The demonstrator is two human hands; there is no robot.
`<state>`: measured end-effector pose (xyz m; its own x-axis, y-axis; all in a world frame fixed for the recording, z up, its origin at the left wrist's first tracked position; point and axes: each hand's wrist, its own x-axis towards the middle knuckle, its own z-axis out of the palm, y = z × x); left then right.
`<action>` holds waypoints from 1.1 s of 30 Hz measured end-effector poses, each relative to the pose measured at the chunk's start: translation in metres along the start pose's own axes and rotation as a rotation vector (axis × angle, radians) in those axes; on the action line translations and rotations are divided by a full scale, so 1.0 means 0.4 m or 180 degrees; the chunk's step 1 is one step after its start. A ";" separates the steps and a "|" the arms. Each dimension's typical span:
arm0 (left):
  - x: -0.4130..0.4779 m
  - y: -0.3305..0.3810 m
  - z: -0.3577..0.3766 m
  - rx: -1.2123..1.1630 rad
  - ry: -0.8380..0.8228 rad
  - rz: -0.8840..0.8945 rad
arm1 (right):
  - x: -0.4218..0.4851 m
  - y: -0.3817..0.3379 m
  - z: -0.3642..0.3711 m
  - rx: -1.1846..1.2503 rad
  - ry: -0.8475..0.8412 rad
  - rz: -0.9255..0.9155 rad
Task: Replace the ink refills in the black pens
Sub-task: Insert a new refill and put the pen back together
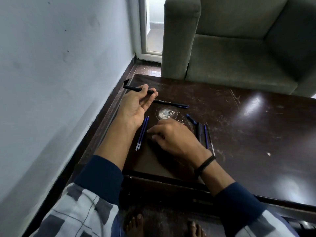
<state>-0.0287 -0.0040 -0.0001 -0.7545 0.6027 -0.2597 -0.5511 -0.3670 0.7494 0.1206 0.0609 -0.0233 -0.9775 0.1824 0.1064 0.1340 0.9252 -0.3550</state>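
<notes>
My left hand (135, 105) holds a black pen barrel (131, 88) between thumb and fingers, lifted above the table's far left corner. My right hand (172, 137) rests palm down on the table, fingertips close to two blue refills (142, 133) lying side by side; nothing shows in its grip. A second black pen (171, 103) with a blue end lies beyond the hands. To the right of my right hand lie a small blue cap piece (191, 118), a black pen part (198, 131), another blue refill (206, 136) and a thin silver-tipped refill (210, 139).
The dark brown table (256, 125) is scratched and glossy, with a round worn patch (165, 113) in front of my hands. A grey sofa (239, 48) stands right behind it. A pale wall (59, 74) runs along the left. Bare feet show below the table edge.
</notes>
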 end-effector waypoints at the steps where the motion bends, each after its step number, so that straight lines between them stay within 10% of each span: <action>1: 0.000 0.000 0.000 -0.0006 -0.0005 0.0003 | 0.000 -0.006 0.011 -0.0057 -0.0082 -0.0072; 33: 0.002 -0.004 -0.004 0.0013 -0.0028 0.0009 | 0.003 -0.023 0.070 -0.0486 0.0077 -0.0530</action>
<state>-0.0288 -0.0042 -0.0025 -0.7529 0.6079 -0.2523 -0.5475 -0.3657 0.7526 0.1136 0.0435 -0.0459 -0.9842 0.0290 0.1745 -0.0041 0.9825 -0.1860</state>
